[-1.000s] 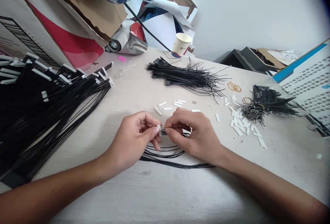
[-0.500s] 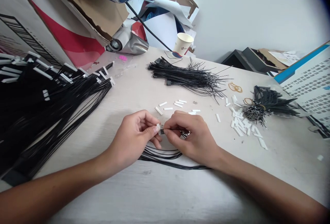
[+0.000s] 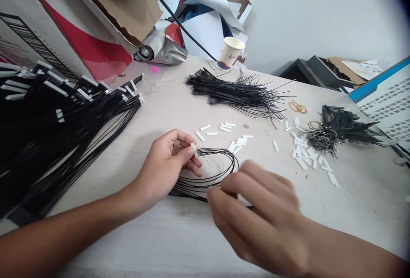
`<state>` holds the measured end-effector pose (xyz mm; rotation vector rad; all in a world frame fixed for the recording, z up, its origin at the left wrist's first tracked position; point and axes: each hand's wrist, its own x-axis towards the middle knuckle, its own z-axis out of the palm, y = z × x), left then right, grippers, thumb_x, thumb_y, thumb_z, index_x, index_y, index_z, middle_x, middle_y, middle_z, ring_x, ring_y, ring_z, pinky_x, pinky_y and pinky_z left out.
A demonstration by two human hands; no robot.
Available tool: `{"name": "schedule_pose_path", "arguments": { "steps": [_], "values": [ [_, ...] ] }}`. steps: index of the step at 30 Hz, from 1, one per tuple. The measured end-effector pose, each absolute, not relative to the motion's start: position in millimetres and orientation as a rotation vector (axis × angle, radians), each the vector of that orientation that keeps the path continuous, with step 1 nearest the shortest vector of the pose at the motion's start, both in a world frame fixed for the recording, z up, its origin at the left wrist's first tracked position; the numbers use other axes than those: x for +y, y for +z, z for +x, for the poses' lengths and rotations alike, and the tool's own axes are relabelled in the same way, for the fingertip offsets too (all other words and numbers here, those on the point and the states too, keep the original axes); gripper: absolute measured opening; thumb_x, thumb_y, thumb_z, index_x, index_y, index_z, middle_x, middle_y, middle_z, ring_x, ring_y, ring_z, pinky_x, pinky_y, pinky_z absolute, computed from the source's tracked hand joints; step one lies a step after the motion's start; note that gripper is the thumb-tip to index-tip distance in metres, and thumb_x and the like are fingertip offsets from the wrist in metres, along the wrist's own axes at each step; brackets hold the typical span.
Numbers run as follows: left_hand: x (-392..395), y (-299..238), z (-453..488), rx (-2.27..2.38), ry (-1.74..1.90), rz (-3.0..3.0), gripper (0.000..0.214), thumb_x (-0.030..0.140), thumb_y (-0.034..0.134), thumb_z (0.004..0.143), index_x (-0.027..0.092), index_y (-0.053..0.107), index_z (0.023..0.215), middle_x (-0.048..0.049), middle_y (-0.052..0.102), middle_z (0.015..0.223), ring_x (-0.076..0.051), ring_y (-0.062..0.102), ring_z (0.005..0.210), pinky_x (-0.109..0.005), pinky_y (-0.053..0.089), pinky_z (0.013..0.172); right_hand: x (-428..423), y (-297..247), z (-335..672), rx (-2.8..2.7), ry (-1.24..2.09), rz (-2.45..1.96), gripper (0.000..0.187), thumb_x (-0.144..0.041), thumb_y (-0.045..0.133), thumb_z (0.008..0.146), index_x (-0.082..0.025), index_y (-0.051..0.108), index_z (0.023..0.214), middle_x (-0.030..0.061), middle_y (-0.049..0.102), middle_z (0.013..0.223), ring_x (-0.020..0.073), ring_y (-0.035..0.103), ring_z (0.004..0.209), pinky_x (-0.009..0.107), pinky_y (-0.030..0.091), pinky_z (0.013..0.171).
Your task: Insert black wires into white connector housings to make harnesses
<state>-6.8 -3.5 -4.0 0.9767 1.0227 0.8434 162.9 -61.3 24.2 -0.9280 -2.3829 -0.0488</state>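
My left hand pinches a small white plastic connector between thumb and fingers. A loop of thin black wires runs from that connector and lies on the table below it. My right hand is blurred by motion, low and to the right of the loop, its fingers apart. It holds nothing that I can see and is nearest the loop's lower edge. Several loose white connectors lie just beyond the loop.
A large bundle of black wires with white ends covers the table's left side. Another black bundle lies behind, and a heap of white connectors and a wire clump lie right. A paper cup stands at the back.
My right hand has let go of the connector and wires and moved down and to the right. The wire loop now lies spread out, and the left hand still holds the connector.
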Motion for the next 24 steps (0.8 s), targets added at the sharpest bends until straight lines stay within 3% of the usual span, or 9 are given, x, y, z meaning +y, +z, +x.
{"name": "schedule_pose_path", "arguments": {
  "steps": [3, 12, 18, 24],
  "values": [
    [-4, -4, -6, 1.038, 0.861, 0.962, 0.005, 0.016, 0.059, 0.086, 0.017, 0.054, 0.086, 0.0019, 0.066, 0.067, -0.011, 0.065, 0.055, -0.024, 0.052, 0.060, -57, 13, 162, -2.603, 0.306, -0.954, 0.019, -0.006, 0.053, 0.081, -0.015, 0.053, 0.064, 0.0002, 0.048, 0.062, 0.0127, 0.033, 0.056, 0.030, 0.026, 0.049],
    [-5, -3, -8, 1.020, 0.860, 0.971, 0.004, 0.016, 0.058, 0.086, 0.018, 0.054, 0.087, 0.0013, 0.065, 0.069, -0.011, 0.063, 0.056, -0.025, 0.052, 0.060, -52, 0, 158, -2.646, 0.407, -1.112, 0.020, -0.014, 0.050, 0.088, -0.017, 0.051, 0.068, -0.0018, 0.050, 0.066, 0.0120, 0.041, 0.058, 0.029, 0.027, 0.051],
    [-5, -4, -7, 1.006, 0.860, 0.991, 0.004, 0.016, 0.057, 0.087, 0.018, 0.054, 0.087, 0.0015, 0.065, 0.068, -0.011, 0.063, 0.055, -0.025, 0.052, 0.060, -54, 1, 157, -2.720, 0.289, -1.138, 0.012, -0.013, 0.051, 0.086, -0.017, 0.052, 0.075, 0.0009, 0.055, 0.071, 0.0150, 0.048, 0.060, 0.031, 0.023, 0.049],
    [-4, -3, -6, 1.001, 0.849, 1.031, 0.004, 0.016, 0.056, 0.087, 0.018, 0.053, 0.085, 0.0023, 0.064, 0.067, -0.010, 0.062, 0.053, -0.024, 0.052, 0.058, -62, -6, 158, -2.829, 0.026, -1.219, 0.013, -0.005, 0.054, 0.080, -0.018, 0.050, 0.082, 0.0021, 0.054, 0.073, 0.0179, 0.046, 0.060, 0.032, 0.018, 0.047]
  ]
}}
